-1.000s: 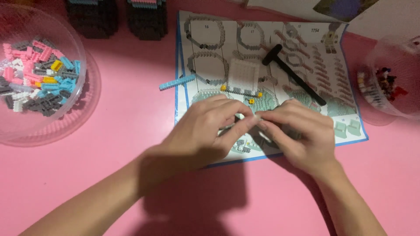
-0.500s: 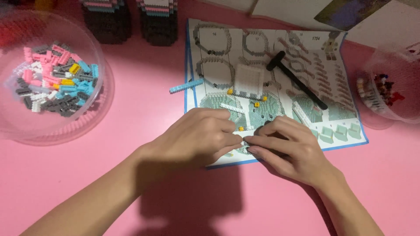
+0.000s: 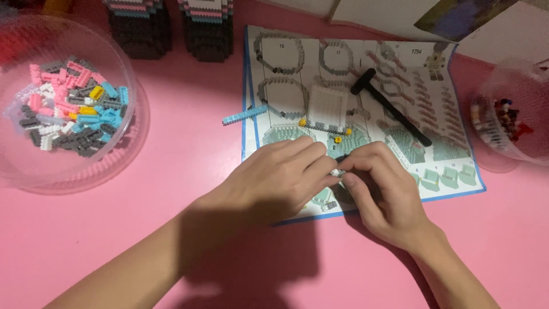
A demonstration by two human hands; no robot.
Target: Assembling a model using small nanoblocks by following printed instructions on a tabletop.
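Tiny white brick piece [image 3: 335,171] pinched between fingertips of both hands, held just above instruction sheet [image 3: 366,74]. Left hand [image 3: 274,180] and right hand [image 3: 380,194] meet fingertip to fingertip, fingers curled. Just beyond hands: white plate [image 3: 327,106], black hammer tool [image 3: 389,107], blue strip [image 3: 245,115]. Far left of hands: clear bowl [image 3: 128,123] of mixed bricks on pink desk [image 3: 183,166].

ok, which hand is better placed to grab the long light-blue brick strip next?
Left, probably. The left hand lies nearer the long light-blue brick strip, up and to its left on the sheet's edge. The right hand would have to cross over it.
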